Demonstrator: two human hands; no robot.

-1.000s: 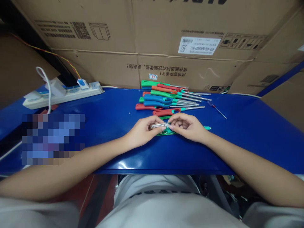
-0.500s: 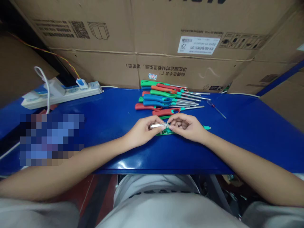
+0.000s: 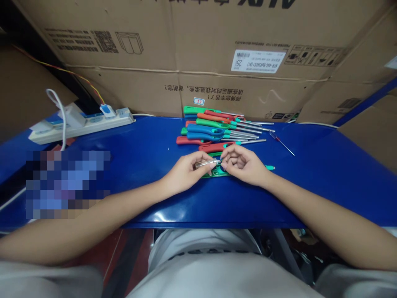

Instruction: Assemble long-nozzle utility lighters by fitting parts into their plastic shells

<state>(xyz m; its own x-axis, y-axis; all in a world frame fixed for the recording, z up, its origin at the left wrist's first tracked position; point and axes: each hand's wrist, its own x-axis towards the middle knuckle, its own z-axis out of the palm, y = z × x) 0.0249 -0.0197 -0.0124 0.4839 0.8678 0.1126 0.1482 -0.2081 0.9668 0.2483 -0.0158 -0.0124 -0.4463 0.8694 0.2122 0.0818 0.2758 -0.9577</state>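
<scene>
Left hand (image 3: 186,169) pinched a small shiny piece (image 3: 204,163) above a green casing (image 3: 221,171); right hand's (image 3: 246,169) grip—we couldn't tell. We noted a glossy blue table (image 3: 186,203), cardboard (image 3: 139,87) behind—both hands angled inward, fingertips nearly meeting.

Glossy blue tabletop (image 3: 325,178); pale light reflection (image 3: 176,212) near its front edge. Brown cardboard wall (image 3: 149,91), bearing upside-down print and a white label (image 3: 258,61), stands along the tabletop's far edge, with a blue bar (image 3: 366,102) slanting upward from the far right corner. Below the tabletop's front edge: reddish floor (image 3: 144,252), dark band alongside.
</scene>
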